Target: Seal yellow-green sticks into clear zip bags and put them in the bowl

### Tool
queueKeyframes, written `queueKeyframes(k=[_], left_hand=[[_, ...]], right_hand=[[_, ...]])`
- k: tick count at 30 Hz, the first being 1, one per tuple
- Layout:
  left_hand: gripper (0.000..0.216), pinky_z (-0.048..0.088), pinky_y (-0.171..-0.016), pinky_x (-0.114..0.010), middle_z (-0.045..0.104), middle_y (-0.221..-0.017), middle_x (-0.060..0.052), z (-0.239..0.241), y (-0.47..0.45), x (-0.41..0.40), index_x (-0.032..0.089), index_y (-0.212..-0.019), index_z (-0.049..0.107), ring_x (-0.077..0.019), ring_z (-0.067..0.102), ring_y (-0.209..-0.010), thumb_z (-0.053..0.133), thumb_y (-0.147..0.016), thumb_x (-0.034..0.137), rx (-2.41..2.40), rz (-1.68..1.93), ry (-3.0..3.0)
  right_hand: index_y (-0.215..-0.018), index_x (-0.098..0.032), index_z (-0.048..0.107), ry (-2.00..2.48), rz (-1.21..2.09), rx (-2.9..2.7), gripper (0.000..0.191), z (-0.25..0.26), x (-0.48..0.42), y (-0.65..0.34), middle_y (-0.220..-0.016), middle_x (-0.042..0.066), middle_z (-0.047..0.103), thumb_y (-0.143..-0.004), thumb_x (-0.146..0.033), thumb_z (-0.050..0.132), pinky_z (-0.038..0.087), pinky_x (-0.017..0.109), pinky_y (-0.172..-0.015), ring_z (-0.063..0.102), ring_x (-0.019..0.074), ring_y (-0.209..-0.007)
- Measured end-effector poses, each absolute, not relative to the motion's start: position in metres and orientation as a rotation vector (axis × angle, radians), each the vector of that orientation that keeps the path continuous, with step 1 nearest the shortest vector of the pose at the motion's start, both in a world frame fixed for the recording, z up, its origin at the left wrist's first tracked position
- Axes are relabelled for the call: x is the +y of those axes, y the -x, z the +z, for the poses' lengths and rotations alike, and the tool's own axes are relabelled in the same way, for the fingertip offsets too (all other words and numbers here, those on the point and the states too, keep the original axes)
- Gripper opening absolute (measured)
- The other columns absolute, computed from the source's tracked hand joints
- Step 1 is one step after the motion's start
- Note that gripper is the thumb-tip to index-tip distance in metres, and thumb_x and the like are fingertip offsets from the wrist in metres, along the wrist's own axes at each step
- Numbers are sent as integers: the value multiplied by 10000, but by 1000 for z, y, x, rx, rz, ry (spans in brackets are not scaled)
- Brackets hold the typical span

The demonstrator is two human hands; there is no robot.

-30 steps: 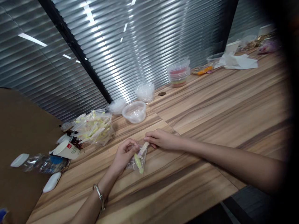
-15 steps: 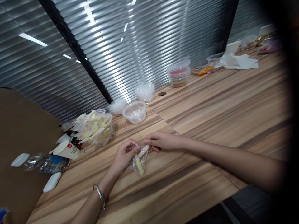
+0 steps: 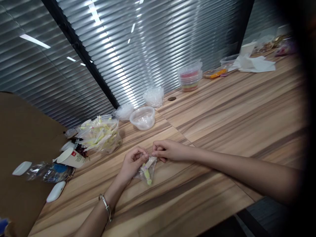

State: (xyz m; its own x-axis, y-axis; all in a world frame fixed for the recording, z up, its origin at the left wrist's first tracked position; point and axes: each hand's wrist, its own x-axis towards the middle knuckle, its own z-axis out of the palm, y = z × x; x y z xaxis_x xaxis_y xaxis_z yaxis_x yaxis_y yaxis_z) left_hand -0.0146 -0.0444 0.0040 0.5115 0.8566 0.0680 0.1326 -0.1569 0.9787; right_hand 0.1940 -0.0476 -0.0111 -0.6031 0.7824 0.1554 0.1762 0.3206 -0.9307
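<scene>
left hand [image 3: 131,164]: pinching clear bag [image 3: 152,167] | right hand [image 3: 171,150]: pinching its edge | yellow contents [image 3: 148,177] (too blurred to identify)

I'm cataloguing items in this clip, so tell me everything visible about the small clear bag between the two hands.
The small clear bag looks like thin, shiny, creased plastic. A yellow-green piece shows through it, with something whitish near the top; finer detail is blurred. The left hand pinches its upper left part, and the right hand's fingers grip its upper right corner. It lies over the wooden table; whether it touches the surface or is sealed, I cannot tell.
</scene>
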Motion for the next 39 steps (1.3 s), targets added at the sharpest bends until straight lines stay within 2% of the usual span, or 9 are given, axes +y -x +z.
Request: queueKeyframes(k=[6, 10, 15, 18, 26, 39], left_hand=[[152, 390, -648, -218, 577, -829, -30, 3, 15, -45, 131, -789, 594, -110, 524, -720, 646, -784, 274, 868, 795, -1590], [171, 386, -622, -210, 584, -817, -21, 3, 15, -45, 138, -784, 583, -104, 521, -687, 649, -778, 296, 900, 795, -1565], [177, 390, -639, -202, 592, -805, -13, 4, 16, -46, 144, -770, 578, -104, 523, -703, 639, -784, 310, 945, 858, -1571], [191, 391, -635, -202, 597, -810, -16, 4, 16, -47, 144, -758, 575, -107, 524, -701, 642, -779, 321, 953, 866, -1563], [212, 410, -652, -222, 602, -804, -26, 5, 15, -46, 140, -754, 590, -123, 544, -713, 668, -752, 338, 945, 846, -1569], [204, 415, -647, -227, 593, -774, -32, 6, 17, -47, 128, -754, 610, -122, 541, -697, 677, -748, 320, 932, 791, -1579]], right_hand=[[-774, -173, 488, 876, 1199, -2052, 333, -6, -50, -195, -540, -33, 546, -887, -477, 415, 361, 195, -504, 490, 94, -505], [-803, -160, 501, 828, 1253, -2060, 345, -3, -48, -197, -584, -18, 560, -902, -468, 383, 384, 203, -547, 510, 97, -550], [-896, -138, 544, 741, 1334, -1982, 281, -6, -39, -200, -705, -7, 565, -842, -413, 529, 385, 196, -568, 496, 90, -627], [-910, -134, 580, 748, 1322, -1972, 283, -6, -35, -202, -690, -19, 543, -801, -395, 589, 372, 192, -547, 472, 86, -612], [-785, -138, 616, 779, 1274, -1956, 275, -6, -37, -203, -672, -12, 588, -749, -410, 640, 373, 197, -538, 506, 95, -607], [-740, -128, 681, 852, 1398, -1810, 282, -12, -39, -196, -684, 19, 660, -649, -393, 716, 392, 213, -541, 538, 106, -587]])
